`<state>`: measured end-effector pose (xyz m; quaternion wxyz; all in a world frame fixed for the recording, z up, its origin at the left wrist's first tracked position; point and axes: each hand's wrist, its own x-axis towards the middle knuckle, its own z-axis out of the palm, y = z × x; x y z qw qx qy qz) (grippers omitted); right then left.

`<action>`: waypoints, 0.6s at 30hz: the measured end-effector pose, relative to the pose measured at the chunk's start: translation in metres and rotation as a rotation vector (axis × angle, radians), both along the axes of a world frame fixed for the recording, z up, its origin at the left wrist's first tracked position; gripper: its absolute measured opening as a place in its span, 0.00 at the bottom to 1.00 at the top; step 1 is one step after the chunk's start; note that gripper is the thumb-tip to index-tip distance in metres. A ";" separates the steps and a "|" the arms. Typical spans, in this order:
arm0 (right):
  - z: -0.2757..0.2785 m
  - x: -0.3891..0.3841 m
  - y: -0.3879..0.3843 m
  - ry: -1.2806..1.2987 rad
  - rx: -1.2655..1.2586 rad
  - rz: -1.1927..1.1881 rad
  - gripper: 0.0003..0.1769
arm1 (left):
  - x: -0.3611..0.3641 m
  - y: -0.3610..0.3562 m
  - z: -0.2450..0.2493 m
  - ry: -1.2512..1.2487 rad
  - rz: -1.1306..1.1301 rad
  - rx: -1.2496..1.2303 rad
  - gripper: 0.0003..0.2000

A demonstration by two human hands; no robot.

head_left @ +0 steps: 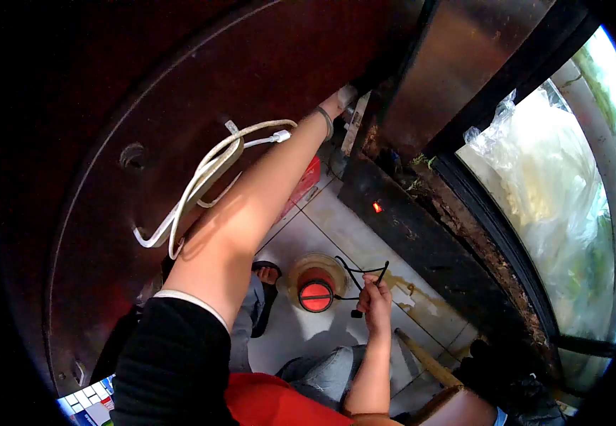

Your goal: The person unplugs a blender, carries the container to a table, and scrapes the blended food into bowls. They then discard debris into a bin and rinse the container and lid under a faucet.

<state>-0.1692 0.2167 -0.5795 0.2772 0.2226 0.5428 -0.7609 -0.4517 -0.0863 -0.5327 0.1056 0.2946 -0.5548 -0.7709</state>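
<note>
My left arm, in a black sleeve, stretches away from me. My left hand [342,98] reaches behind the edge of a dark metal frame [393,64], so its fingers are mostly hidden. A grey band sits on that wrist. My right hand [375,304] is low in the middle, closed on a thin black wire piece [356,273] that loops out to its left. Just left of it, a clear plastic jar with a red lid [316,295] stands on the tiled floor [336,227].
A large round dark red panel [145,92] fills the left, with a white cable [205,174] hanging across it. A dark rusty beam [429,241] with a small red light runs diagonally. A clear plastic bag [556,192] bulges at right. A red box [306,181] lies beneath my forearm.
</note>
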 end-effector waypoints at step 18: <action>0.012 0.001 0.014 0.040 0.112 -0.067 0.05 | 0.021 0.024 0.032 0.007 -0.026 0.075 0.14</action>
